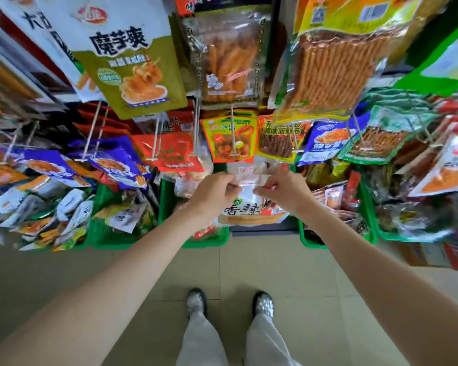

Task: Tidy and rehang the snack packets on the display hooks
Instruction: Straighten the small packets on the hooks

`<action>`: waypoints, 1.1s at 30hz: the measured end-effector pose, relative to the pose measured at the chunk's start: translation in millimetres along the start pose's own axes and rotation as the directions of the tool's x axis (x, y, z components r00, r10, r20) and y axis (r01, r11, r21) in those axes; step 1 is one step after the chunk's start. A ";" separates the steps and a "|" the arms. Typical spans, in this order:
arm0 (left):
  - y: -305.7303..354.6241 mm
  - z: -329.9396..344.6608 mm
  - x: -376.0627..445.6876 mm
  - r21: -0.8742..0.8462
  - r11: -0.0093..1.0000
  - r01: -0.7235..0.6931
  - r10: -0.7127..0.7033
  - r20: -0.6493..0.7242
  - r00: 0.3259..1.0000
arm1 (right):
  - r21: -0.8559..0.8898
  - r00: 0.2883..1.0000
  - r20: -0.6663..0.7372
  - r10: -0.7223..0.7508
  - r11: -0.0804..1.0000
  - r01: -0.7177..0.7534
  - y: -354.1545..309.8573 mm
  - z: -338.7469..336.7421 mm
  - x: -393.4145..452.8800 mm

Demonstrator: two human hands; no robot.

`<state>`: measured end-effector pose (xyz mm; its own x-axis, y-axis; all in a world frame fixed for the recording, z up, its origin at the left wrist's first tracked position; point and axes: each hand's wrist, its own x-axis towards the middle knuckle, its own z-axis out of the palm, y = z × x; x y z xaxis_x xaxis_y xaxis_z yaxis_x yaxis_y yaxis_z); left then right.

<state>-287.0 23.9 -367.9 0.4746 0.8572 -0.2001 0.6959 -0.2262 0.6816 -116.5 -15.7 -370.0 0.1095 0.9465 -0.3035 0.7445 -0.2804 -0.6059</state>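
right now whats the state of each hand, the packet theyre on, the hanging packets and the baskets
left hand: pinching the held packet's top edge
right hand: pinching the same top edge
white and orange snack packet: held up in both hands, off any hook
olive-green packet with black lettering: hanging on the display
clear packet of orange sticks: hanging
green plastic baskets: holding loose packets

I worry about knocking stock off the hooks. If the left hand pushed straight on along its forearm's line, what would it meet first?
Probably the red packet hanging just beyond the left hand, though depth is unclear.
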 end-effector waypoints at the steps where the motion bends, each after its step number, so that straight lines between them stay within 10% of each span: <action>1: -7.0 -3.4 -2.1 -0.001 1.000 0.000 0.000 -0.001 1.000 | -0.001 1.000 0.006 -0.009 1.000 0.009 -3.0 5.5 2.9; 8: -75.6 -37.7 -20.0 -0.050 0.999 0.015 -0.018 -0.050 0.999 | 0.044 0.995 0.048 -0.089 0.995 0.086 -49.7 58.8 26.9; 14: -161.9 -106.5 3.4 0.117 0.987 0.107 -0.054 -0.387 0.920 | -0.025 0.985 0.069 -0.157 0.987 0.159 -94.8 113.0 55.3; 21: -224.9 -119.9 99.3 0.020 0.977 0.213 -0.213 -0.010 0.977 | 0.002 0.991 -0.014 -0.137 0.991 0.137 -106.4 169.6 90.9; 27: -237.8 -109.4 133.8 0.302 0.953 0.000 0.060 -0.190 0.980 | 0.000 0.997 -0.074 -0.017 1.000 0.017 -98.3 175.9 111.9; 33: -234.8 -113.4 143.3 0.403 0.914 0.046 0.026 -0.171 0.985 | 0.052 0.990 -0.142 0.022 0.999 -0.015 -97.3 179.4 118.7</action>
<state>-443.5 252.3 -476.7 0.3930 0.9176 -0.0589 0.8750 -0.3536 0.3306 -294.1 95.3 -479.0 0.2182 0.9532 -0.2095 0.7072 -0.3023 -0.6391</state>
